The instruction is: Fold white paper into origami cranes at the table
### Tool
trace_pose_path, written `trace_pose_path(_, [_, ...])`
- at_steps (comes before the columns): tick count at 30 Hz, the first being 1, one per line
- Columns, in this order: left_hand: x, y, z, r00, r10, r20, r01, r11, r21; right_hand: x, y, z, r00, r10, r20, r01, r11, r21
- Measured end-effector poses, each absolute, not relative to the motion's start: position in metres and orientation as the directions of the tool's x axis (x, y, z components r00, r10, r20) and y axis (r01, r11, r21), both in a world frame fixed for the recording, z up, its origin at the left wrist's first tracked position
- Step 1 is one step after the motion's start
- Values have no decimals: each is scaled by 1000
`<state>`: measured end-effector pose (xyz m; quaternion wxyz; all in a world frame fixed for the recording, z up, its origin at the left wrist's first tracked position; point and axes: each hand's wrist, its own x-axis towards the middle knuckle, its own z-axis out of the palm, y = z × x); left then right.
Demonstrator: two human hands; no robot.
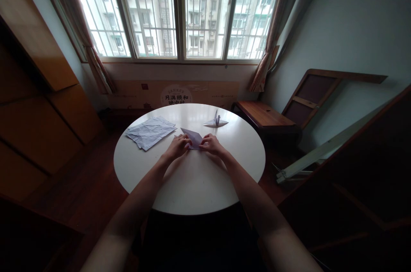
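Observation:
A folded sheet of paper (194,138), pale purple-grey with a pointed upper left corner, is held between my two hands over the middle of the round white table. My left hand (178,145) pinches its left side, fingers curled. On the paper's lower right edge, my right hand (212,143) is closed with thumb and fingertips together. Behind and to the right stands a finished-looking origami crane (217,120), wings spread. Several creased sheets of paper (150,132) lie in an overlapping pile to the left. My fingers hide parts of the folded sheet's edges.
The round white table (199,190) has its near edge close to my body. Beyond it, a printed cardboard panel (135,92) leans below the barred window. A low wooden bench (268,113) is at the right, and orange-brown cabinets (41,122) line the left.

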<state>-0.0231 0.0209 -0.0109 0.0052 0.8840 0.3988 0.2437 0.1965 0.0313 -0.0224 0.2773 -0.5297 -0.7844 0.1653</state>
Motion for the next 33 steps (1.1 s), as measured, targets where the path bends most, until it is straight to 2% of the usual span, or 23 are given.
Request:
trace_pose_path(4, [-21, 21, -13, 598, 710, 371, 675, -696, 243, 196, 27, -17, -270, 934, 232, 763, 355, -540])
trace_pose_path(8, [-20, 18, -12, 572, 736, 362, 707, -666, 239, 196, 27, -16, -267, 943, 200, 703, 332, -629])
trace_pose_path(14, [-22, 23, -20, 557, 770, 313, 726, -634, 268, 195, 33, -20, -206, 935, 287, 626, 352, -696])
trace_pose_path(18, [-22, 25, -23, 605, 733, 311, 663, -680, 314, 194, 34, -16, -140, 937, 321, 606, 337, -720])
trace_pose_path(26, [-19, 26, -24, 657, 671, 345, 534, -737, 415, 194, 33, -16, -177, 922, 345, 617, 377, -691])
trace_pose_path(33, [-19, 28, -27, 663, 651, 370, 496, -752, 435, 194, 31, -18, -265, 914, 308, 670, 404, -623])
